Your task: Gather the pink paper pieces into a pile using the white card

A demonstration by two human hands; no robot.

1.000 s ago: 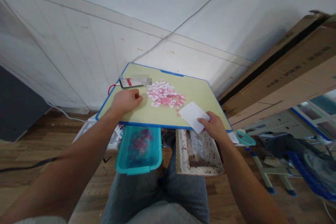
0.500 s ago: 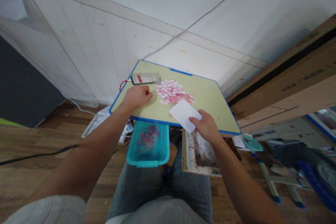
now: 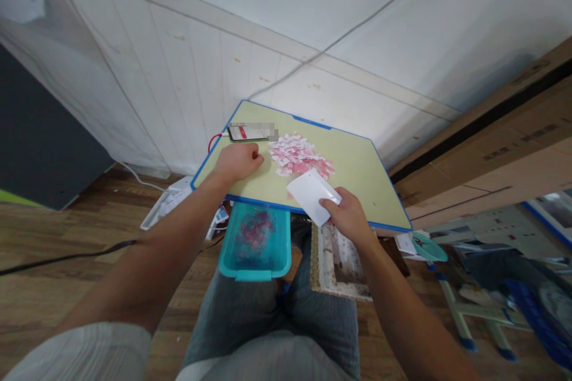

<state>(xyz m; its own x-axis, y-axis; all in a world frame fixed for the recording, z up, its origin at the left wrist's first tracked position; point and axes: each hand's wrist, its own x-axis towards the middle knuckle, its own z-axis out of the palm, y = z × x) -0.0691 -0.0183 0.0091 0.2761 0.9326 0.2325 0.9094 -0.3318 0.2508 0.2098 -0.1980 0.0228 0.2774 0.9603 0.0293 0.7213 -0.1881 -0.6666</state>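
Note:
My right hand [image 3: 346, 209] pinches a white card [image 3: 311, 193], a flat sheet with rounded corners, near its right edge. The card is held over the front edge of a small yellow table [image 3: 357, 172] with a blue rim. Just beyond it lies a heap of small pink and white pieces [image 3: 298, 155]. On the table left of the heap rests my left hand [image 3: 240, 161], its fingers curled into a fist; whatever may be inside is hidden. A phone [image 3: 252, 132] with a red cable lies behind that hand.
Below the table's front edge, a teal plastic bin [image 3: 255, 250] holds reddish bits. To its right is a speckled white foam box [image 3: 328, 262]. Large cardboard boxes [image 3: 487, 149] lean at the right, and a white wall [image 3: 214, 59] stands behind the table.
The view has shifted slightly. The white card has tilted a little in my right hand and now catches more light. My left fist stays in place.

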